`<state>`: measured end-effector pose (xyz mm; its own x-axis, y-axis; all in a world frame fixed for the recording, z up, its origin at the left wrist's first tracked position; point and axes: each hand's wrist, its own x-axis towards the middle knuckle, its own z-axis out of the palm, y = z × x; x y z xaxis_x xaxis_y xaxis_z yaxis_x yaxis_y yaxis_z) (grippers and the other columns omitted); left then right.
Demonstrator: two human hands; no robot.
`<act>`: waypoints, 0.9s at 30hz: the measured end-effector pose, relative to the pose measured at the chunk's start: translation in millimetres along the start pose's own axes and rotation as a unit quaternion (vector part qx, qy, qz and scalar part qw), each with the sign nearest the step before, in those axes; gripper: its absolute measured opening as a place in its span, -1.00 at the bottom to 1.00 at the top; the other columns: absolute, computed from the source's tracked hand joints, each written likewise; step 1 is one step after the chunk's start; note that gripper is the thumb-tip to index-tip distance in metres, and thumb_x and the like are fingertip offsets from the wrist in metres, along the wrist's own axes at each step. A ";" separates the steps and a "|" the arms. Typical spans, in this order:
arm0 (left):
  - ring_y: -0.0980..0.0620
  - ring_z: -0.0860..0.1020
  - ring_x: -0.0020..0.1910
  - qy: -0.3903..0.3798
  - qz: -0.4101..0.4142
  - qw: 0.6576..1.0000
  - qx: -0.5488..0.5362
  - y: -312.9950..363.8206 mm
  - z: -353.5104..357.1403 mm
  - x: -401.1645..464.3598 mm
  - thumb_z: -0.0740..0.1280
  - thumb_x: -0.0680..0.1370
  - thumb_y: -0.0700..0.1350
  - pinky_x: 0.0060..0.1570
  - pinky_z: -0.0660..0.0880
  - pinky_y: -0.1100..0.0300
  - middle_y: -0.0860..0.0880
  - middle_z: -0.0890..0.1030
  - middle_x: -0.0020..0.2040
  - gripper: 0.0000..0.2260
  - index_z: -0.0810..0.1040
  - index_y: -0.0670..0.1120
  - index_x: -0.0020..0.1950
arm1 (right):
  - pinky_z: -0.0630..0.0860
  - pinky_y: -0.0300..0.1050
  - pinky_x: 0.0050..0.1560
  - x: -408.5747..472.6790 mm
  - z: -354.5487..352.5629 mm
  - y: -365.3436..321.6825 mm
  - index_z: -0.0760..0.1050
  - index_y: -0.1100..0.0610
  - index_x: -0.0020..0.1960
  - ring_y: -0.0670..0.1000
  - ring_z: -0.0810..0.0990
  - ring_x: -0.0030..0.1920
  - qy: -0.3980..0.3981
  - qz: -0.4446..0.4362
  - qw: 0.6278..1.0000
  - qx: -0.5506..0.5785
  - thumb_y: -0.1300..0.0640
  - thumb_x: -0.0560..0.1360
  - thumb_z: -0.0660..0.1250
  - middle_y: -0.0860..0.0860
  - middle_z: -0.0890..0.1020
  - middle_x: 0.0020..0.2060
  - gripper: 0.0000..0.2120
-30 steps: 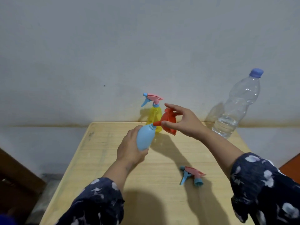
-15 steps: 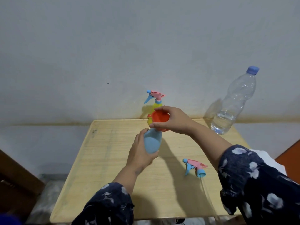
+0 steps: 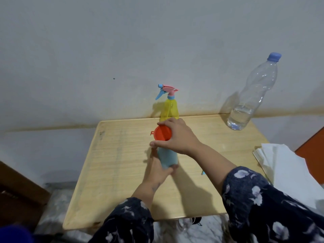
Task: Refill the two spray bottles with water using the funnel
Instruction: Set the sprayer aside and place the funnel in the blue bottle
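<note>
- At the middle of the wooden table (image 3: 112,172), the left hand (image 3: 157,170) wraps its curled fingers round the lower body of the blue spray bottle (image 3: 167,157), which stands upright with its spray top off.
- The right hand (image 3: 178,135) comes in from 4 o'clock and grips the rim of the orange funnel (image 3: 162,133), thumb on the near edge and fingers curled over the far edge.
- The funnel sits on top of the blue bottle, mouth facing up; its spout is hidden, so how deep it sits in the neck cannot be told.
- Spray bottles, counted: two. The second, the yellow spray bottle (image 3: 169,109), stands at 12 o'clock from the hands, near the wall, its pink and blue spray top still on; no hand touches it.
- Funnels: one.
- Water bottles: one, a clear water bottle (image 3: 254,92) with a blue cap, at 2 o'clock on the table's far right corner, with water only in its bottom part.
- A small blue tip (image 3: 203,172) shows at 4 o'clock beside the right forearm; what it belongs to cannot be told.
- One stack of white paper (image 3: 287,165) lies at 3 o'clock, off the table's right edge.
</note>
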<state>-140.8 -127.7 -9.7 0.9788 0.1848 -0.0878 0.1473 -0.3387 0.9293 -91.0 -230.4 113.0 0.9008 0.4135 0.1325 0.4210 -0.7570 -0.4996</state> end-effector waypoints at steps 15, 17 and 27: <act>-0.02 0.52 0.08 -0.049 0.107 0.963 0.244 137.2 -109.1 89.6 0.19 0.55 -0.28 0.10 0.46 0.14 -0.01 0.54 0.20 -0.64 0.47 -0.03 0.31 | 0.40 -0.13 0.11 3.1 -81.2 40.5 0.49 0.03 0.28 0.06 0.54 0.18 0.013 0.140 0.990 0.022 -0.01 0.51 0.33 0.09 0.58 0.19 -0.65; -0.03 0.54 0.10 -0.071 0.141 0.961 0.227 169.0 -90.2 96.3 0.24 0.54 -0.26 0.11 0.46 0.15 0.02 0.55 0.17 -0.68 0.48 -0.05 0.28 | 0.41 -0.13 0.12 -0.2 -98.7 49.2 0.48 0.04 0.28 0.07 0.54 0.18 0.014 0.165 0.986 0.012 0.01 0.51 0.32 0.10 0.57 0.20 -0.65; -0.01 0.52 0.11 -0.173 0.205 0.941 0.206 251.4 51.4 103.3 0.28 0.57 -0.16 -0.01 0.40 0.23 -0.02 0.54 0.20 -0.68 0.45 -0.04 0.32 | 0.37 -0.15 0.09 -30.1 -194.1 135.7 0.48 0.05 0.29 0.09 0.52 0.19 0.091 0.240 0.966 -0.010 0.03 0.51 0.32 0.11 0.56 0.20 -0.63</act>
<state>4.7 -241.2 196.4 0.9428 -0.3261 0.0696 -0.2792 -0.6578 0.6996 -40.4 -443.8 207.4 0.9958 -0.0826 0.0388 -0.0500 -0.8494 -0.5253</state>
